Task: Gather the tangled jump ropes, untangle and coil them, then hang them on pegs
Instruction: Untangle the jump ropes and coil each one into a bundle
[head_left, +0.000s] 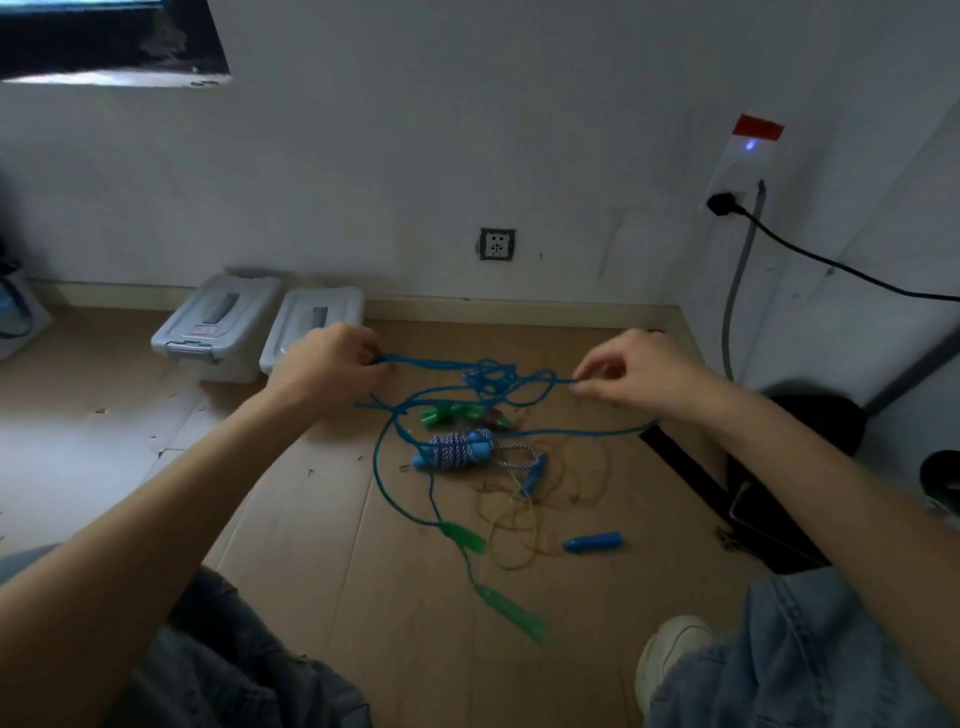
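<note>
The blue jump rope is stretched between the two hands above the floor, with a knotted snarl of its loops hanging near the middle, closer to the right hand. The left hand has its fingers curled round one strand at the rope's left end; the right hand pinches the other end between thumb and fingertips, the remaining fingers loosely bent. From the snarl the rope drops in a long curve to two green handles lying on the floor nearer the person (the lower one is blurred).

Under the raised rope lies a wound bundle — a blue-and-white braided rope wrapped round its own blue handles. Just behind it sits a cluster of green handles, and thin yellowish cord sprawls in loose loops to the right. A single blue handle lies apart, near the cord's edge.

All this rests on a wooden floor. Two grey lidded boxes stand side by side against the white wall — the left hand partly covers the nearer one. A wall socket is set above the skirting, and a black cable runs from a plug at the right. Denim-clad knees and a pale shoe frame the bottom edge.
</note>
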